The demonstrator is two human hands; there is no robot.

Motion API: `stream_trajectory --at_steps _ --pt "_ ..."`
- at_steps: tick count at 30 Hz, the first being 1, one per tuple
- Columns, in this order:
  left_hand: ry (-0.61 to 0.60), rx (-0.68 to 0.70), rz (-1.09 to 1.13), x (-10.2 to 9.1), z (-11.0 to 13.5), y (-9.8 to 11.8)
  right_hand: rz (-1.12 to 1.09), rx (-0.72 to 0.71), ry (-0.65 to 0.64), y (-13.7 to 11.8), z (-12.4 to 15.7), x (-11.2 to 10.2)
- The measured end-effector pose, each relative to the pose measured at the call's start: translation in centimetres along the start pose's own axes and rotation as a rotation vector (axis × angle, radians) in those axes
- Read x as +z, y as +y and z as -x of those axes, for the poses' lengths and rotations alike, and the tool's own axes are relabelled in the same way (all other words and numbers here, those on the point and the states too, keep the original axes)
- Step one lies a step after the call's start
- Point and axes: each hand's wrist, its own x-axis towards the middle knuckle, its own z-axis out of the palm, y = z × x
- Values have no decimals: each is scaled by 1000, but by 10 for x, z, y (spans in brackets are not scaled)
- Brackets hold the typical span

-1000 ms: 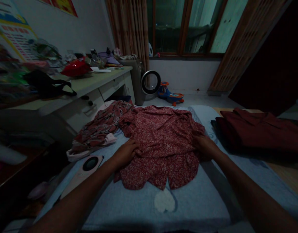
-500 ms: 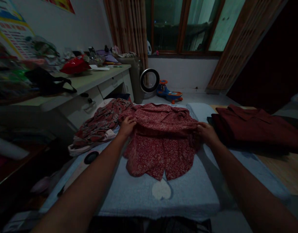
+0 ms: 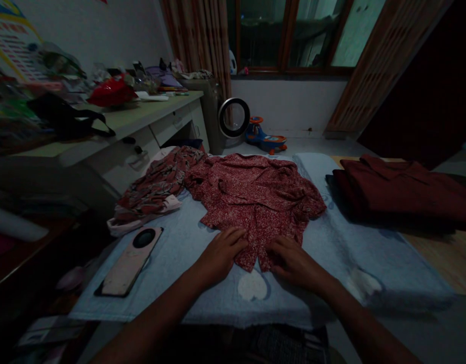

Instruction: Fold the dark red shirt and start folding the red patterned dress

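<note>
Fingers (image 3: 238, 238) of left hand (image 3: 221, 255) and right hand (image 3: 293, 260) lie on the near hem of the red blouse (image 3: 255, 194), on the blue towel (image 3: 172, 253); dim light hides whether they pinch it. Dark red clothes (image 3: 403, 189) at right are cut off.

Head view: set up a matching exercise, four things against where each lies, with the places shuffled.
Things:
1. red floral garment
2. phone
3. dark red folded garment
4. toy car

Places:
A. on the floor below the window
B. near hem under the left hand and right hand
C. on the left part of the blue towel
D. farthest right, apart from the other clothes

Pairs: 1-B, 2-C, 3-D, 4-A.
</note>
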Motion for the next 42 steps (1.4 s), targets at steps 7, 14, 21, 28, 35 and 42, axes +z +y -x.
stream_trajectory --at_steps 7,14,21,28,35,42 --pt "97 -21 -73 6 -9 8 -79 80 168 2 -4 23" --pt "283 -9 -28 12 13 15 -384 213 428 -2 -11 26" --pt "156 134 -5 17 15 21 -361 171 453 -3 -8 44" --pt "171 110 110 16 9 19 -302 173 467 1 -8 51" --pt "183 104 112 15 10 21 -304 147 467 -2 -7 49" --pt "230 146 55 15 11 23 -330 185 476 1 -8 50"
